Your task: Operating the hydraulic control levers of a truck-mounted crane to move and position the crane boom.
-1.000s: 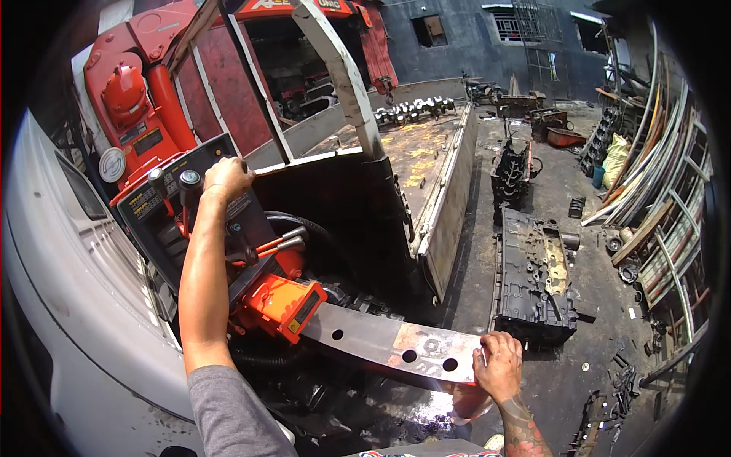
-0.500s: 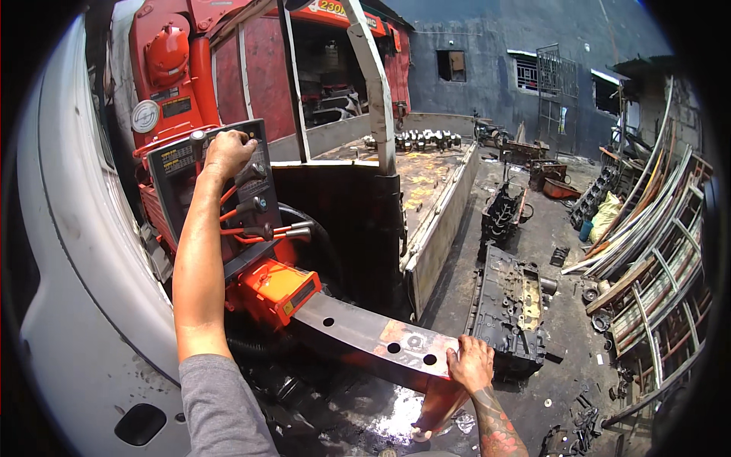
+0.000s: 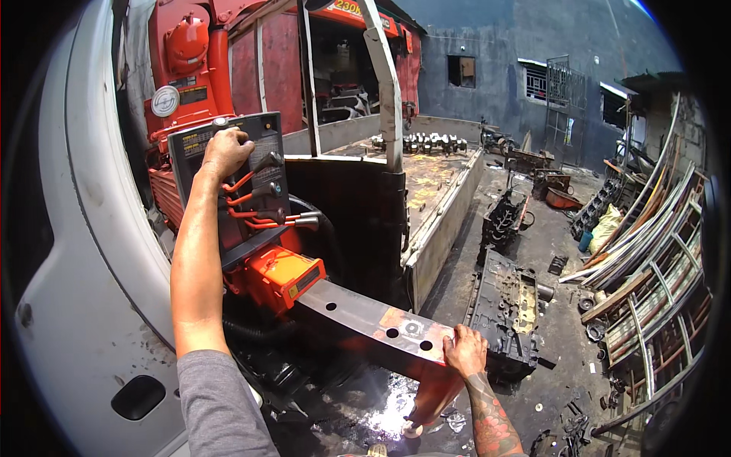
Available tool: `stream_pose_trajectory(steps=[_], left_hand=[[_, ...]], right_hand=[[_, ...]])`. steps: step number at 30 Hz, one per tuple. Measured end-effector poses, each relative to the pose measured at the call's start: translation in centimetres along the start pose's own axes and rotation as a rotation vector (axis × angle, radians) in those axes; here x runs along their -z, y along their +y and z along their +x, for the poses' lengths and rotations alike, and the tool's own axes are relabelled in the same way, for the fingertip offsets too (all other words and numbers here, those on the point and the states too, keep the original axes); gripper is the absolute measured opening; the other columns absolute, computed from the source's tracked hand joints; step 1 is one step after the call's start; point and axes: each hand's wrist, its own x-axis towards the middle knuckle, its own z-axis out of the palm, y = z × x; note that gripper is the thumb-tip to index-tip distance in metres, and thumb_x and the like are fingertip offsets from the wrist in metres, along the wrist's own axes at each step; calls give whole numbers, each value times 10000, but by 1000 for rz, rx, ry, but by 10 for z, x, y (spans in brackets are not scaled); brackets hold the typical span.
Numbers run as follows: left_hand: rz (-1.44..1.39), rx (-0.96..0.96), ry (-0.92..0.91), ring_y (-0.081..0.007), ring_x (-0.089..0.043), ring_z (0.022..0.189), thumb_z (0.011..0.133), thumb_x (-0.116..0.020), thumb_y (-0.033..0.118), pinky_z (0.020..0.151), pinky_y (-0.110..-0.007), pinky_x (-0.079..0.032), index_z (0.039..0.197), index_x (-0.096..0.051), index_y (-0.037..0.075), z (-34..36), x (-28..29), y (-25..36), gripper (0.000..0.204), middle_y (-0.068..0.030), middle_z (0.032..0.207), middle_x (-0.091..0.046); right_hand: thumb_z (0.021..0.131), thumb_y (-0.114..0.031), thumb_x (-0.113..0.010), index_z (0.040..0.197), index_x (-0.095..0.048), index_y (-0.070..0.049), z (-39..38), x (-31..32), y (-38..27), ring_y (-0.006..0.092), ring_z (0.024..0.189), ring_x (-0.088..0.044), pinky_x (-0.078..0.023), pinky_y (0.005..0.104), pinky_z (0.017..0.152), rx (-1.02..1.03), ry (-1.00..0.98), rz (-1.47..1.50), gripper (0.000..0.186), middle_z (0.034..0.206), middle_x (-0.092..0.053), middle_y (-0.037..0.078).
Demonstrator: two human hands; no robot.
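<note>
Beside the pale cab (image 3: 99, 266): upright black control panel (image 3: 263, 139); red levers (image 3: 268, 190) with dark knobs in a row at its right edge.
Panel, near upper edge: left hand (image 3: 227, 152), fingers curled inward; cannot tell whether they close on a lever.
Below the panel: orange housing (image 3: 285, 273); grey steel beam (image 3: 362, 311) extending from it, three round holes on top.
Beam, outer end: right hand (image 3: 466, 350), laid over the edge, fingers slightly spread.
Truck bed (image 3: 449, 213), far end: row of metal parts (image 3: 419, 143).
Ground, bed's right side: dark engine block (image 3: 495, 312).
</note>
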Motion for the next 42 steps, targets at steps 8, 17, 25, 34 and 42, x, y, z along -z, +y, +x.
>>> stream_pose_trajectory(steps=[8, 17, 25, 34, 42], left_hand=[[11, 61, 21, -353, -667, 1107, 816, -640, 326, 1019, -428, -499, 1106, -765, 88, -3, 1, 8, 396, -160, 1172, -710], [-75, 129, 37, -341, -674, 1109, 821, -649, 318, 1016, -413, -504, 1105, -755, 53, -5, 1, 12, 403, -173, 1164, -714], [-96, 181, 23, -336, -676, 1109, 820, -665, 319, 1017, -410, -505, 1118, -753, 51, -6, 0, 13, 410, -181, 1158, -717], [-63, 139, 59, -327, -675, 1115, 813, -654, 304, 1033, -408, -499, 1098, -768, 81, -3, -3, 12, 380, -166, 1163, -718], [-97, 142, 64, -332, -670, 1120, 822, -655, 310, 1035, -405, -493, 1089, -769, 78, -3, -6, 9, 371, -157, 1167, -717]], right_hand=[[888, -397, -641, 1158, -637, -67, -1, 4, -2, 340, 1148, -582, -407, 521, 990, -19, -45, 15, 426, 1163, -669, 133], [893, -425, -635, 1213, -645, -85, 0, 6, -2, 340, 1188, -575, -406, 512, 1013, -52, -66, 8, 467, 1210, -675, 132], [891, -413, -654, 1208, -656, -110, -2, 6, -3, 345, 1171, -590, -417, 497, 1027, -27, 15, 33, 439, 1193, -686, 143], [899, -430, -615, 1238, -634, -88, 1, 4, 0, 334, 1197, -570, -405, 528, 1018, -52, -35, 3, 482, 1217, -668, 121], [905, -417, -609, 1244, -627, -69, 0, 1, 2, 339, 1199, -567, -403, 523, 1023, -35, -54, -6, 486, 1239, -660, 116]])
